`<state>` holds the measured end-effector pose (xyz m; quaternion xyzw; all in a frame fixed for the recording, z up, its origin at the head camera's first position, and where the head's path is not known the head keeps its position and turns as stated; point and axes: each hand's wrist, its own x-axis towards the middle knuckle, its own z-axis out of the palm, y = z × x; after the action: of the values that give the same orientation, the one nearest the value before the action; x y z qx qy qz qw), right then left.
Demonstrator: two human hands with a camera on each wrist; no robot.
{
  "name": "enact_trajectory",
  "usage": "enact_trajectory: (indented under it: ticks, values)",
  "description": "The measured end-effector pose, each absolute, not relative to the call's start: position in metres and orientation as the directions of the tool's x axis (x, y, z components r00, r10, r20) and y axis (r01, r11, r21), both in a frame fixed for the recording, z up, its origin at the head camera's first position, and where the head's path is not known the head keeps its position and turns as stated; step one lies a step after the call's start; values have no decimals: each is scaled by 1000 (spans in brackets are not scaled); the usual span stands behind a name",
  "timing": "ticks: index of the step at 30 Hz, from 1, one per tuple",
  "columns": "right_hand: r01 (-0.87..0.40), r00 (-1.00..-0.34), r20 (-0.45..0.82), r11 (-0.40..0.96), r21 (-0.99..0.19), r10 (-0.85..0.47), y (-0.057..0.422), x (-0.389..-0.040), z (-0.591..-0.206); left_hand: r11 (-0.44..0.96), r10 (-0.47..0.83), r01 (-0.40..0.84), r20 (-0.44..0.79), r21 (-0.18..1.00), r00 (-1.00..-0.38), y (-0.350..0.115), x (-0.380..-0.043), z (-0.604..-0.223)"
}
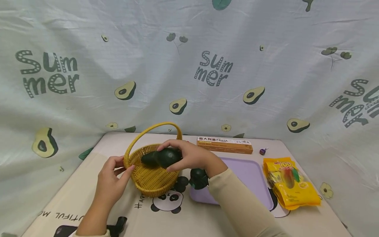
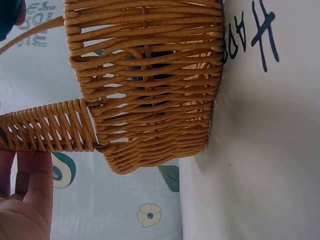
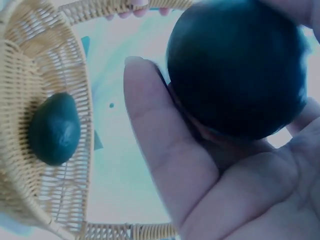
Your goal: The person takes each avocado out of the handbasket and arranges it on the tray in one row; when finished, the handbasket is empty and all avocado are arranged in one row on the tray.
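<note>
A yellow wicker basket [image 1: 155,184] stands upright at the middle-left of the table. My left hand [image 1: 111,179] holds its arched handle [image 2: 47,127] near the base, thumb and fingers on either side. Above the basket's right part, my right hand [image 1: 193,156] grips a dark green avocado [image 1: 170,158], its fingers curled round it in the right wrist view. A second avocado [image 3: 56,129] lies inside the basket against the wall. Partly behind my right wrist, a dark rounded thing [image 1: 199,178] sits on the lilac tray [image 1: 237,164]; its kind is unclear.
A pasta box [image 1: 225,145] lies behind the tray, with a small wrapped lollipop [image 1: 263,151] to its right. A yellow candy bag [image 1: 291,184] rests at the right. Near the front left, a black object [image 1: 119,225] is partly hidden by my left forearm.
</note>
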<state>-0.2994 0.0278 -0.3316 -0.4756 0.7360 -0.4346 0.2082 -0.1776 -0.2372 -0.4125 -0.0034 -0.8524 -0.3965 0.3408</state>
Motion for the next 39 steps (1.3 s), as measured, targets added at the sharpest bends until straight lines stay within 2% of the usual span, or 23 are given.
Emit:
enact_trajectory:
  ticks: [11, 18, 29, 39]
  values:
    - [-471, -565, 216, 96, -877, -797, 49, -298, -343, 677, -272, 277, 582, 682, -766, -235, -177, -411]
    - [-392, -663, 180, 132, -910, -727, 71, -295, -354, 700, -268, 256, 577, 667, -772, -234, -178, -411]
    - [-317, -768, 169, 138, -938, -618, 117, -286, -362, 670, -271, 294, 594, 681, -758, -235, -180, -412]
    - [-278, -832, 185, 104, -955, -523, 161, -283, -388, 676, -266, 304, 607, 671, -749, -234, -179, -410]
